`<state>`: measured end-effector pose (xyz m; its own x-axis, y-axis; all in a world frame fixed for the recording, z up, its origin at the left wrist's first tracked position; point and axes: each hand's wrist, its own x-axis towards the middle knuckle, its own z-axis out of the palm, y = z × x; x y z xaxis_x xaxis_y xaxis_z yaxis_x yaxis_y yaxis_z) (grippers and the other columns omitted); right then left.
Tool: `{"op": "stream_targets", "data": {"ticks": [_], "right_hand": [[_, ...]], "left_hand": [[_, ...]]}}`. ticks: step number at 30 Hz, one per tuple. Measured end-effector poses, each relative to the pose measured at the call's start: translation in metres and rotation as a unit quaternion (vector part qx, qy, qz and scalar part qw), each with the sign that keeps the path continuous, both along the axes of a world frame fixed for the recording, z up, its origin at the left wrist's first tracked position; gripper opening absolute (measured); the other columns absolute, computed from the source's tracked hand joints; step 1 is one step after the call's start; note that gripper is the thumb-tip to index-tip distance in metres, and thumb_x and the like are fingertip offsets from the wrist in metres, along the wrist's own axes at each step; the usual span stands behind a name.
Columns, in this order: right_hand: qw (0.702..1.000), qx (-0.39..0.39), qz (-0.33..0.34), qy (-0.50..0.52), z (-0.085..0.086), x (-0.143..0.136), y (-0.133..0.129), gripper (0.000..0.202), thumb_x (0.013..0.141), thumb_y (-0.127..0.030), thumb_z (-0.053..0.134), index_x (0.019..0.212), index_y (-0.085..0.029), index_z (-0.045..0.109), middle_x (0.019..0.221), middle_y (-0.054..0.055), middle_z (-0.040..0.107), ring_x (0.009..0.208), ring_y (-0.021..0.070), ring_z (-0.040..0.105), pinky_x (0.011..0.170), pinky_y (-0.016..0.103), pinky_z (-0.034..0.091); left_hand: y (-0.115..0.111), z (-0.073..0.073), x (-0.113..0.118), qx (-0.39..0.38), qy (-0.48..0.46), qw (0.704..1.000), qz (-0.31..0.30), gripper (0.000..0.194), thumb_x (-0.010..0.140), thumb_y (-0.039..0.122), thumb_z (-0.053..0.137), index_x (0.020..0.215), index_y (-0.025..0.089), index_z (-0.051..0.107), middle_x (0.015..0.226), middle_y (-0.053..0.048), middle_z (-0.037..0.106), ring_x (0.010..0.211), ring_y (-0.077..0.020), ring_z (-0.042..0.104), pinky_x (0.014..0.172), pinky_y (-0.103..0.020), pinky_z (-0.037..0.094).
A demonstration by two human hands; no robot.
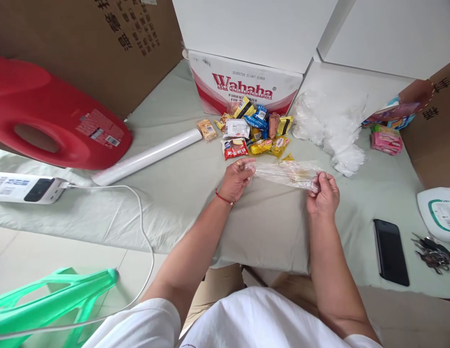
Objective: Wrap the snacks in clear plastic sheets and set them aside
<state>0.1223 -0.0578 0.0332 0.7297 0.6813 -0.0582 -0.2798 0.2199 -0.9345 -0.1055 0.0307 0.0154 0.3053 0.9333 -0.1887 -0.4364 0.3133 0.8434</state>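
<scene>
Left hand (239, 180): fingers pinched together on one end of the clear plastic (271, 172).
Right hand (324, 192): fingers clamped on its opposite end.
Clear plastic: stretched between both hands, near the wrapped snacks (237, 128).

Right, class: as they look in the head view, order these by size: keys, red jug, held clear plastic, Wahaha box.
1. Red jug
2. Wahaha box
3. Clear plastic
4. Keys
</scene>
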Motion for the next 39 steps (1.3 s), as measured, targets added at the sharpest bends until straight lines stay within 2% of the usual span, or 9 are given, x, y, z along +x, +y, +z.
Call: {"op": "stream_targets", "data": {"ticks": [6, 11, 16, 19, 23, 27, 30, 33, 39], "right_hand": [[0.998, -0.02, -0.027, -0.048, -0.001, 0.001, -0.001, 0.043, 0.068, -0.052, 0.089, 0.086, -0.019, 0.067, 0.058, -0.008, 0.05, 0.043, 0.0029, 0.032, 0.036, 0.017, 0.02], [0.999, -0.027, -0.015, -0.019, -0.002, 0.005, -0.001, 0.039, 0.069, -0.047, 0.088, 0.086, -0.02, 0.066, 0.055, -0.01, 0.045, 0.041, 0.0022, 0.028, 0.036, 0.016, 0.019], [0.998, 0.014, 0.038, 0.038, 0.0, 0.018, -0.003, 0.029, 0.073, -0.034, 0.084, 0.093, -0.021, 0.067, 0.055, -0.011, 0.04, 0.041, 0.0024, 0.026, 0.035, 0.014, 0.02], [0.993, 0.021, 0.088, 0.082, -0.001, 0.028, -0.005, 0.021, 0.076, -0.027, 0.08, 0.092, -0.02, 0.068, 0.052, -0.012, 0.033, 0.038, 0.0029, 0.021, 0.033, 0.015, 0.02], [0.983, 0.026, 0.145, 0.113, -0.003, 0.04, -0.005, 0.02, 0.073, -0.02, 0.078, 0.091, -0.018, 0.071, 0.048, -0.012, 0.031, 0.037, 0.0042, 0.022, 0.032, 0.016, 0.021], [0.977, 0.011, 0.187, 0.1, -0.003, 0.039, -0.006, 0.022, 0.07, -0.021, 0.077, 0.092, -0.018, 0.073, 0.046, -0.011, 0.034, 0.037, 0.0044, 0.023, 0.032, 0.017, 0.022], [0.965, -0.024, 0.239, 0.102, -0.001, 0.031, -0.007, 0.026, 0.069, -0.022, 0.079, 0.094, -0.019, 0.073, 0.047, -0.011, 0.032, 0.038, 0.0038, 0.021, 0.033, 0.016, 0.018], [0.962, -0.045, 0.252, 0.093, 0.001, 0.024, -0.007, 0.03, 0.066, -0.024, 0.081, 0.094, -0.019, 0.072, 0.05, -0.01, 0.034, 0.038, 0.0033, 0.02, 0.033, 0.016, 0.014], [0.975, -0.066, 0.204, 0.063, 0.005, 0.019, -0.006, 0.035, 0.065, -0.027, 0.082, 0.098, -0.02, 0.072, 0.052, -0.012, 0.031, 0.04, 0.0022, 0.013, 0.034, 0.016, 0.01]], "left_hand": [[0.001, -0.003, -0.002, 0.092, 0.051, 0.993, 0.047, 0.033, 0.063, 0.032, 0.089, 0.082, 0.017, 0.067, 0.08, 0.002, 0.063, 0.074, -0.01, 0.056, 0.067, -0.021, 0.045], [-0.003, 0.011, -0.008, 0.015, -0.107, 0.99, -0.086, 0.032, 0.063, 0.022, 0.082, 0.08, 0.02, 0.055, 0.106, -0.002, 0.066, 0.097, -0.019, 0.068, 0.075, -0.027, 0.054], [0.001, 0.018, -0.016, -0.01, -0.179, 0.978, -0.102, 0.026, 0.075, 0.039, 0.074, 0.076, 0.018, 0.059, 0.113, -0.009, 0.071, 0.087, -0.0213, 0.07, 0.054, -0.024, 0.051], [0.008, 0.015, -0.022, -0.041, -0.197, 0.975, -0.098, 0.047, 0.087, 0.058, 0.064, 0.066, 0.016, 0.057, 0.11, -0.011, 0.073, 0.073, -0.0168, 0.069, 0.046, -0.021, 0.047], [0.016, 0.007, -0.034, -0.063, -0.185, 0.97, -0.143, 0.062, 0.088, 0.075, 0.053, 0.068, 0.017, 0.059, 0.11, -0.012, 0.076, 0.051, -0.0098, 0.058, 0.034, -0.019, 0.031], [0.016, 0.003, -0.034, -0.035, -0.154, 0.978, -0.136, 0.057, 0.088, 0.073, 0.056, 0.078, 0.018, 0.064, 0.104, -0.01, 0.075, 0.041, -0.004, 0.041, 0.036, -0.021, 0.032], [0.012, 0.004, -0.019, 0.015, -0.083, 0.992, -0.098, 0.042, 0.083, 0.058, 0.073, 0.088, 0.017, 0.066, 0.105, -0.007, 0.072, 0.045, -0.0019, 0.035, 0.043, -0.021, 0.033], [0.004, 0.005, -0.002, 0.101, 0.108, 0.988, -0.05, 0.044, 0.08, 0.052, 0.08, 0.103, 0.017, 0.068, 0.104, -0.005, 0.071, 0.058, -0.006, 0.047, 0.056, -0.022, 0.04], [-0.013, 0.011, -0.002, 0.247, 0.446, 0.858, -0.064, 0.061, 0.087, 0.058, 0.07, 0.131, 0.016, 0.067, 0.116, -0.011, 0.072, 0.085, -0.0216, 0.064, 0.08, -0.031, 0.047]]}}
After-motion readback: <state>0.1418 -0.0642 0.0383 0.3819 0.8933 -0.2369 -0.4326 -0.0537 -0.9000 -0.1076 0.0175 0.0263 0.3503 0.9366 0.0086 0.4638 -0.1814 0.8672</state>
